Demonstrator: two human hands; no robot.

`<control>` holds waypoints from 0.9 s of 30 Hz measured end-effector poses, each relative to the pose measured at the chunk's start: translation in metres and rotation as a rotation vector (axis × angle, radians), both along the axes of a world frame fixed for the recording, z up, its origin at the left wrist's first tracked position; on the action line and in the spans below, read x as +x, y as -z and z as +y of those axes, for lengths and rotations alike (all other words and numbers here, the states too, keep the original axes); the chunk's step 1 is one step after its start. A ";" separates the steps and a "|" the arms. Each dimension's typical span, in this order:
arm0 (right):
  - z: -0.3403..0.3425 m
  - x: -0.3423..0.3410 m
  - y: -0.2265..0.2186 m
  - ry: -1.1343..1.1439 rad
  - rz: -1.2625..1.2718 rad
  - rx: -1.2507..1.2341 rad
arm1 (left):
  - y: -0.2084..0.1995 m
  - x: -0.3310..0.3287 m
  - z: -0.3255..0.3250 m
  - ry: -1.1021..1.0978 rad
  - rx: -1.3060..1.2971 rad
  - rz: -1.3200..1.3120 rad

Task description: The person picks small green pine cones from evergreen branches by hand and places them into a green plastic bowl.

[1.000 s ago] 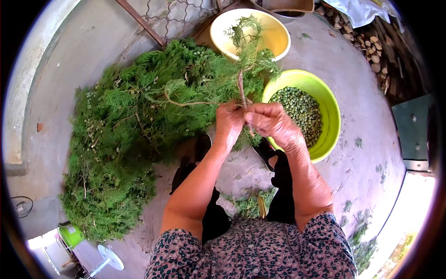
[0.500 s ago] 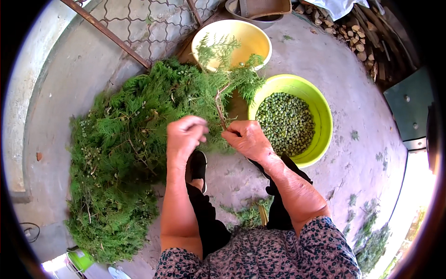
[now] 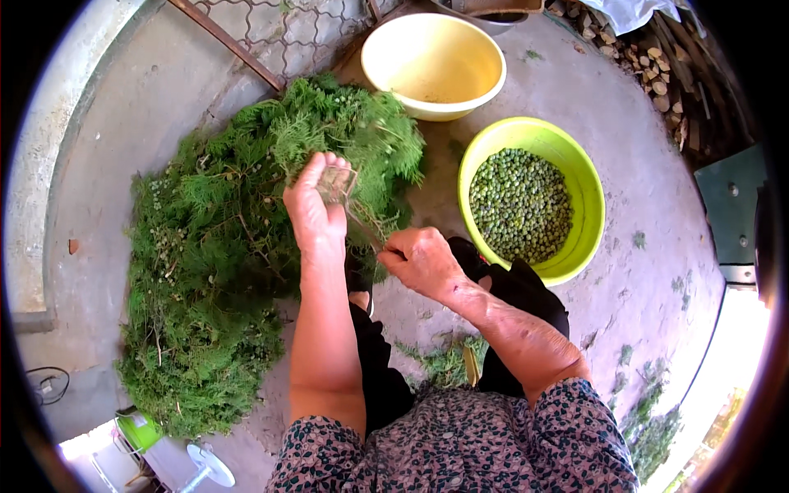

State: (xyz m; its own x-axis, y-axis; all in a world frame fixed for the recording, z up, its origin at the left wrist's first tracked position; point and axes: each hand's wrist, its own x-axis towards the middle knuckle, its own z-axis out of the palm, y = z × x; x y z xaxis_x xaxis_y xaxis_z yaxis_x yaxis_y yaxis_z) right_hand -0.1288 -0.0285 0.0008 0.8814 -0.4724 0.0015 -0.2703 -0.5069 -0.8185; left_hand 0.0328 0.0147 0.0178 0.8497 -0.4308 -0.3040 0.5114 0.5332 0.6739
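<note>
Between my hands a leafy evergreen branch (image 3: 374, 156) slants up and left, its feathery tip blurred over the pile. My right hand (image 3: 423, 261) is closed round the branch's bare stem end. Beside the branch, my left hand (image 3: 312, 205) is raised, palm turned up, fingers slightly bent and thumb apart; it seems to hold nothing. Left of me lies a large heap of cut evergreen sprigs (image 3: 205, 271), some with pale small cones. To the right, a lime-green basin (image 3: 588, 205) holds many small round green cones (image 3: 518, 205).
A pale yellow basin (image 3: 436, 53) stands behind the heap, a brown container (image 3: 497, 6) beyond it. Stacked firewood (image 3: 657, 70) lies far right, near a dark green box (image 3: 731, 201). Scattered sprigs (image 3: 452, 361) lie by my feet. A metal grille (image 3: 288, 33) stands at the back.
The branch has swung left, away from the two basins and over the heap. My left hand has moved up and turned its palm upward. My right hand still grips the stem.
</note>
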 end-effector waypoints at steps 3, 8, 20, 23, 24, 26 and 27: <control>-0.001 0.003 0.004 0.043 -0.065 -0.088 | -0.006 0.007 0.004 -0.129 0.075 0.034; 0.005 0.003 0.002 0.051 -0.004 -0.137 | -0.018 0.003 0.015 -0.676 0.578 -0.619; 0.013 0.000 0.000 -0.002 -0.009 -0.248 | -0.011 -0.011 0.003 0.115 1.654 -1.607; 0.016 -0.001 0.003 -0.038 0.005 -0.226 | 0.000 -0.003 0.002 0.209 1.449 -1.166; 0.016 0.000 0.004 -0.036 -0.024 -0.206 | 0.004 0.000 0.003 0.209 1.451 -1.165; 0.013 0.000 0.000 -0.033 -0.054 -0.185 | 0.012 0.008 0.006 0.217 1.351 -1.164; 0.004 0.000 -0.008 -0.050 -0.037 -0.053 | 0.010 0.006 0.002 0.161 1.295 -1.171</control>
State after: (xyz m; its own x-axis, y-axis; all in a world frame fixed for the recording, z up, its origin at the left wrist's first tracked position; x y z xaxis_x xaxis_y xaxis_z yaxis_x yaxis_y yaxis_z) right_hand -0.1291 -0.0243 0.0086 0.9027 -0.4263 0.0589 -0.2133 -0.5622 -0.7990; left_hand 0.0386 0.0168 0.0076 0.8294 -0.5224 0.1982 -0.5228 -0.6004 0.6051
